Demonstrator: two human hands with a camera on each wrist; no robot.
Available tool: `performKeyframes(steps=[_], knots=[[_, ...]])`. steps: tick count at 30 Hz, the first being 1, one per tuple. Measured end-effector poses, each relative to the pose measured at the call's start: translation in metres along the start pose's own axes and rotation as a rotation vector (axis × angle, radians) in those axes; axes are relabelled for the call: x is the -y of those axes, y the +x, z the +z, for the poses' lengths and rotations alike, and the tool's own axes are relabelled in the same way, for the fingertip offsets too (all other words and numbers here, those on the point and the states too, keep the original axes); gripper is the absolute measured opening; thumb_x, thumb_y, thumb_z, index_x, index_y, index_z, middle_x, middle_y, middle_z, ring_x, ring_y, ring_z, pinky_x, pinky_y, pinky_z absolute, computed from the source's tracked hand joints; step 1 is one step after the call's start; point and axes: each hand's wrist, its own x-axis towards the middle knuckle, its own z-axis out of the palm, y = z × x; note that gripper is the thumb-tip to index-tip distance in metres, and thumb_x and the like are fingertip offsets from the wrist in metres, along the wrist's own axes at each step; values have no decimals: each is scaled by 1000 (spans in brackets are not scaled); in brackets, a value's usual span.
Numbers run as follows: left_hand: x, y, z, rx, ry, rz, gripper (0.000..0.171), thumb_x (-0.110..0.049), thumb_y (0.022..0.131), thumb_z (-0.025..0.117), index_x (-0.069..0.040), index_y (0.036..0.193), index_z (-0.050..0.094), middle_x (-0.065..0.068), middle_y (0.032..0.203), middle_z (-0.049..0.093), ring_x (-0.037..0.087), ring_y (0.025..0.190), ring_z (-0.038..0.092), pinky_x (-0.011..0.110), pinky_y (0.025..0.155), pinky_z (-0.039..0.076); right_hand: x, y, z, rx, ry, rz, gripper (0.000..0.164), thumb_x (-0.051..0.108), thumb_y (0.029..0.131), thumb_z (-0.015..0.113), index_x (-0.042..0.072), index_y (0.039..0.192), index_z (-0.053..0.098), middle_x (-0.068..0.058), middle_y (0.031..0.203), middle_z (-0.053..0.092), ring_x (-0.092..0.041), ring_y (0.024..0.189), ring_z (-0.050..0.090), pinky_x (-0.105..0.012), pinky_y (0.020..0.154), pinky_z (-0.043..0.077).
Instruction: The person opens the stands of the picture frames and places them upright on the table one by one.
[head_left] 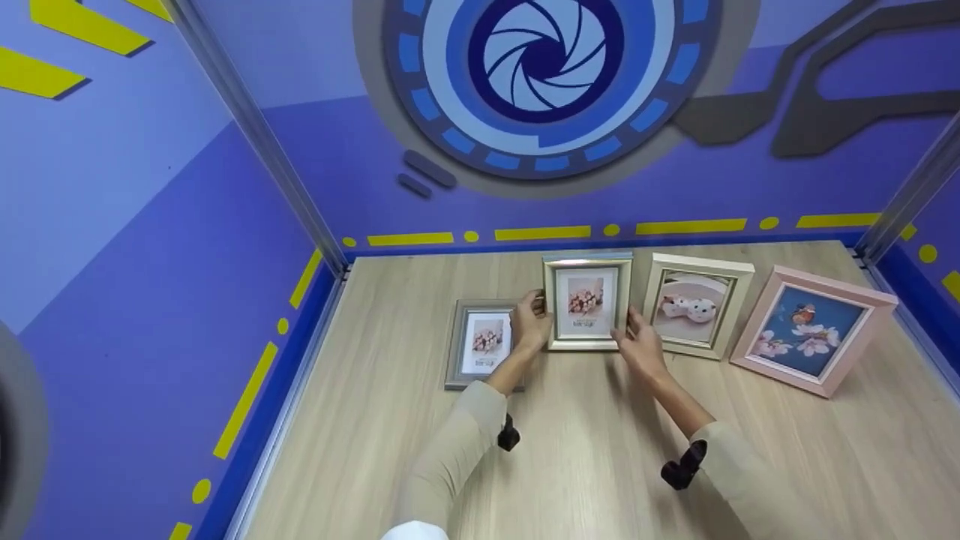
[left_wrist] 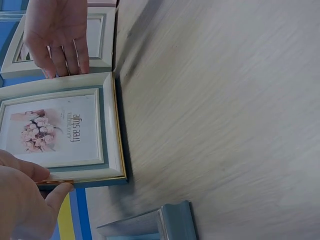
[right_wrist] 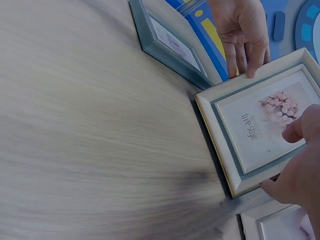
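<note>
Wood-grain tabletop point(head_left: 570, 450), cream picture frame point(head_left: 587, 304) between both hands point(head_left: 530, 326) point(head_left: 641, 346).

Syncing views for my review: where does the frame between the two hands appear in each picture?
Head: the held frame sits just right of centre.
Left wrist: held frame at left, mid-height.
Right wrist: held frame at right, mid-height.
Shared landmark: grey frame, at its left (head), bottom (left wrist), top (right wrist).

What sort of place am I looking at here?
Probably a purpose-built booth or demo station: printed blue-purple wall panels with a shutter-like graphic, a metal corner post, and a wood-look tabletop bearing photo frames.
</note>
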Motion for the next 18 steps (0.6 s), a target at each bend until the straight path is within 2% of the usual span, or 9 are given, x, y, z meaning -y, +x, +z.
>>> performKeyframes(steps=[9, 14, 18], knots=[[-3, -1, -2, 32, 12, 16, 42, 8, 87, 62, 3, 129, 64, 23, 119, 73, 31, 110, 72, 30, 94, 59, 3, -4, -8, 54, -46, -9, 69, 2, 103, 50, -10, 159, 11, -32, 165, 15, -44, 153, 21, -47, 123, 29], [-1, -2, -5, 62, 76, 28, 41, 5, 88, 64, 0, 128, 65, 19, 119, 74, 29, 110, 73, 33, 96, 58, 2, -7, -15, 116, -133, 17, 71, 7, 104, 50, -10, 159, 8, -35, 163, 17, -48, 152, 24, -51, 123, 29], [0, -2, -9, 87, 116, 48, 41, 2, 88, 64, 0, 129, 65, 17, 119, 74, 28, 109, 73, 34, 96, 58, 3, -14, -19, 153, -146, 44, 70, 9, 105, 48, -12, 158, 7, -38, 161, 20, -51, 151, 25, -56, 121, 33]])
